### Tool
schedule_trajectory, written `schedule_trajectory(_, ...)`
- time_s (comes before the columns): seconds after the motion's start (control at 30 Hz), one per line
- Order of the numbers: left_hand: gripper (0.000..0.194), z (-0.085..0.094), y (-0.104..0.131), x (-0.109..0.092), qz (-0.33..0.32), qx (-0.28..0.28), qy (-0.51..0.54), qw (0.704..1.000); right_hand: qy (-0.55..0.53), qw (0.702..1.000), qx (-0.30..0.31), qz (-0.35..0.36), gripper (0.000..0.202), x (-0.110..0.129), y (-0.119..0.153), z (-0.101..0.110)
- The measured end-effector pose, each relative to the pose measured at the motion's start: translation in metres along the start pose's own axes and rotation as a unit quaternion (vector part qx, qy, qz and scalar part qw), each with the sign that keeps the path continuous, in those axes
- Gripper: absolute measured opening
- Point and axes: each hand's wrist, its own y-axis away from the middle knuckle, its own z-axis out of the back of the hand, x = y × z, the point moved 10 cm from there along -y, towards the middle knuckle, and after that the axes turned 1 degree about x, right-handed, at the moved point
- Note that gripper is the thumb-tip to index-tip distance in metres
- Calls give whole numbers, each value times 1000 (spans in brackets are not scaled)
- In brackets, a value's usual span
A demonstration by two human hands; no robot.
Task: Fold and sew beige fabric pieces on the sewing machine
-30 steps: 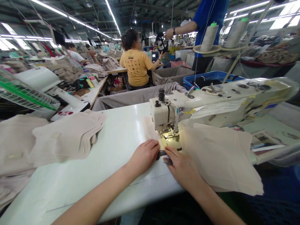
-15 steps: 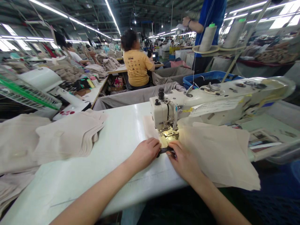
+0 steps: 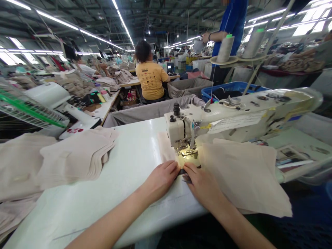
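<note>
Hands (image 3: pixel 181 180) on soft beige fabric (image 3: pixel 243 176) (flat)

Around the one sewing machine (image 3: pixel 233 114): two hands (image 3: pixel 160 180) (image 3: pixel 202 185) lie just in front of its needle, two thread cones (image 3: pixel 225 48) (image 3: pixel 252 43) stand behind it, one beige fabric piece (image 3: pixel 243 176) lies under its arm, two beige fabric stacks (image 3: pixel 75 157) (image 3: pixel 18 166) lie well to its left, and one blue bin (image 3: pixel 233 88) sits behind it.
</note>
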Motion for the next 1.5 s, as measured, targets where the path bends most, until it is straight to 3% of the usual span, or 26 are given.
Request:
schedule_trajectory(0.3,20,-1,-12,21,24,10,38,999,34,999,23,-22,30,-2,-21,1)
schedule_trajectory(0.57,22,3,-25,48,28,-6,35,999,19,999,-10,-39,33,-5,-31,9)
schedule_trajectory(0.83,34,-1,-20,48,48,-25,19,998,13,999,-37,-33,30,-2,-11,2)
schedule_trajectory(1.23,36,5,-23,48,17,-44,30,998,19,998,-54,-31,29,-1,-10,0)
schedule_trajectory(1.5,38,7,-18,52,37,-59,57,996,13,998,-52,-39,29,0,-10,2)
